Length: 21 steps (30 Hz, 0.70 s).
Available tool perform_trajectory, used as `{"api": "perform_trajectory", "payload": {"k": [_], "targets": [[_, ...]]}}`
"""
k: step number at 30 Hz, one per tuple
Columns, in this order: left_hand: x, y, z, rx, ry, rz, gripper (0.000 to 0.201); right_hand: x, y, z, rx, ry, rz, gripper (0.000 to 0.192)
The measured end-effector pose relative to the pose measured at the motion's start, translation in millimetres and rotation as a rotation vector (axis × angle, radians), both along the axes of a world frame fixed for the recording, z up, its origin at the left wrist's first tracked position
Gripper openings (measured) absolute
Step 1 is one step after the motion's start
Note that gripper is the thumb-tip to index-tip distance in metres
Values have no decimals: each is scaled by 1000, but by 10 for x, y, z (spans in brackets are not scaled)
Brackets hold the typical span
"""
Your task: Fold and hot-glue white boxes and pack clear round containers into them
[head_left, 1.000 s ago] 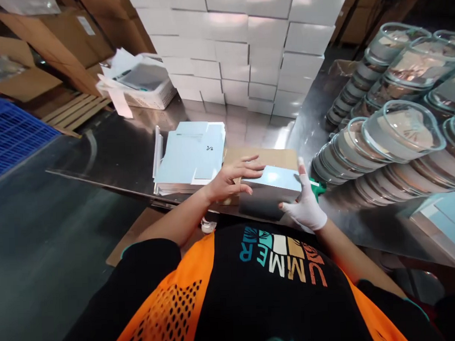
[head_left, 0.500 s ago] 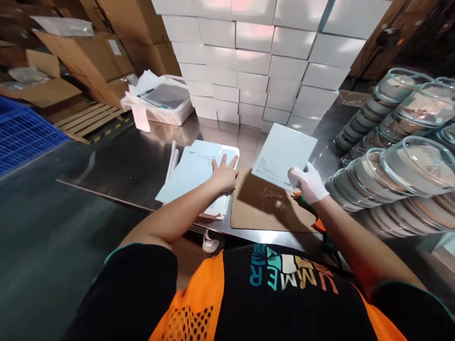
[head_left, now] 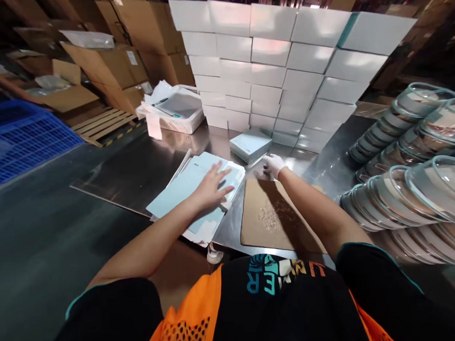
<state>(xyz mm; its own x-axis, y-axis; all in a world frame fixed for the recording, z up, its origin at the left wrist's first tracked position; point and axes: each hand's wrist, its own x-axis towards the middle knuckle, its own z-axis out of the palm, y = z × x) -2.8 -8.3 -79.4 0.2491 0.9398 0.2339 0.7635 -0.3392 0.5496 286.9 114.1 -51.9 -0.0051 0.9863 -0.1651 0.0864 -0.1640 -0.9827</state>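
My left hand (head_left: 212,187) is spread, fingers apart, over a pile of flat pale-blue cardboard sheets (head_left: 183,184); whether it touches them I cannot tell. A closed pale-blue box (head_left: 250,144) lies flat on the metal table in front of the wall of boxes. My right hand (head_left: 274,166), in a white glove, is just beside the front right corner of that box. Its fingers are apart and hold nothing. Below the right forearm lies a brown cardboard mat (head_left: 257,214) with small pale crumbs on it.
Stacked white boxes (head_left: 269,79) form a wall at the back of the metal table (head_left: 115,174). A white basket (head_left: 190,122) with papers stands to its left. Stacks of glass containers (head_left: 395,184) crowd the right. A blue crate (head_left: 32,137) and cartons are at the far left.
My right hand has moved forward and left and let go of the box, which now lies flat near the wall of boxes. My left hand has shifted slightly on the sheets.
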Motion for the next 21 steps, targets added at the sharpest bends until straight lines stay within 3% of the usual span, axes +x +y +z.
{"api": "perform_trajectory", "payload": {"k": [2, 5, 7, 9, 12, 15, 17, 19, 21], "targets": [[-352, 38, 112, -13, 58, 237, 82, 156, -160, -14, -18, -22, -17, 36], [-835, 34, 218, -274, 244, 521, 82, 487, -579, 6, -3, -22, -38, 42], [-1023, 10, 248, -321, 273, 592, 74, 705, -929, 12, 10, -29, -8, 48], [-1093, -18, 275, -241, 237, 628, 76, 878, -1269, -5, 29, -62, 57, 54], [-1066, -65, 380, -279, 152, 692, 72, 1037, -1664, -63, 62, -117, 139, 58], [-976, -137, 619, -398, 133, 746, 56, 1106, -1896, -121, 100, -144, 175, 58], [-868, -221, 832, -300, 71, 784, 47, 1113, -1980, -132, 129, -149, 181, 58], [-666, -347, 1031, -199, -118, 732, 47, 1089, -2024, -101, 157, -131, 179, 63], [-342, -513, 1163, -187, -398, 546, 59, 1039, -2047, -25, 181, -66, 188, 76]]}}
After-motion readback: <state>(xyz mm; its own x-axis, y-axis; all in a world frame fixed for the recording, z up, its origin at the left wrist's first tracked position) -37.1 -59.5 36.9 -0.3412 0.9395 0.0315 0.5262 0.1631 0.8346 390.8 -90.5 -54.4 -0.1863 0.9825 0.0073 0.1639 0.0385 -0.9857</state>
